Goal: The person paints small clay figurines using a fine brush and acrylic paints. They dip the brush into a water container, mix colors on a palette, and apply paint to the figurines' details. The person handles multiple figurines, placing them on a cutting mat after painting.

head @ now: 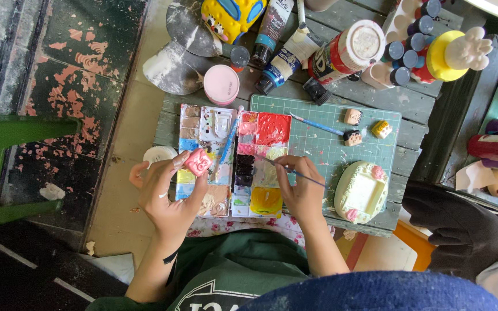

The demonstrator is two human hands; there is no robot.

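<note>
A small pink figure [198, 162], likely light and brittle, is pinched edgewise by the left hand [165, 198]; a brush [295, 171] is gripped by the right hand [301, 193].

The back of the desk [416, 103] is crowded by paint bottles [283, 55], a white-capped jar [347, 52] and a rack of small pots [407, 40], so little passage is left there. The green cutting mat [318, 144] is open in its middle, bounded by three small figures [364, 129], a blue brush [318, 124] and a pale frame [361, 193]. The left part is filled by two palettes [237, 167]. Bare floor [128, 173] is seen beside the desk.
</note>
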